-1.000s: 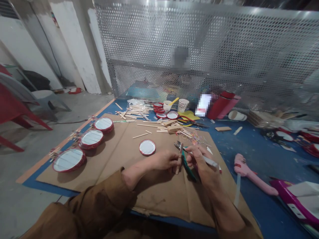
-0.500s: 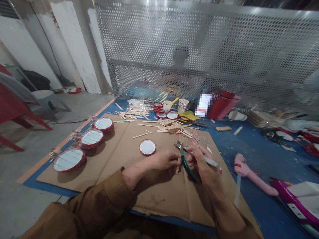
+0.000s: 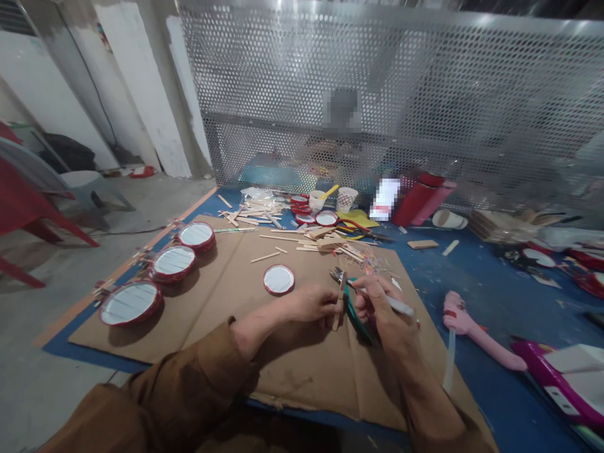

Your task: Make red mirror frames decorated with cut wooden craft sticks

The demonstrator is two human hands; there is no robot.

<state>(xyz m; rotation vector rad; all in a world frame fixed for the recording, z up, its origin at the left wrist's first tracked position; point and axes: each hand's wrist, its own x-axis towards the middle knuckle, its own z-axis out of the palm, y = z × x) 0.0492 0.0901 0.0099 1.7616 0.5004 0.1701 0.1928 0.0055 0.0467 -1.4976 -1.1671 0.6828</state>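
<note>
My left hand (image 3: 314,304) is closed, pinching a flat wooden craft stick (image 3: 340,302) that stands tilted above the cardboard. My right hand (image 3: 384,308) is wrapped round a whitish pen (image 3: 399,306) whose thin dark tip points at the stick's upper part. Whether the tip touches the wood I cannot tell. Beneath and between both hands lies a pair of pliers with green handles (image 3: 359,324), partly hidden by my right hand. To the left of my hands, a round red-rimmed white disc (image 3: 279,279) rests flat on the cardboard sheet (image 3: 302,377).
Three larger red-rimmed round pieces (image 3: 173,262) line the cardboard's left side. Loose wooden sticks (image 3: 325,242), paper cups (image 3: 346,199) and a red bottle (image 3: 418,198) stand or lie towards the perforated metal screen (image 3: 283,82). A pink glue gun (image 3: 481,333) lies at right.
</note>
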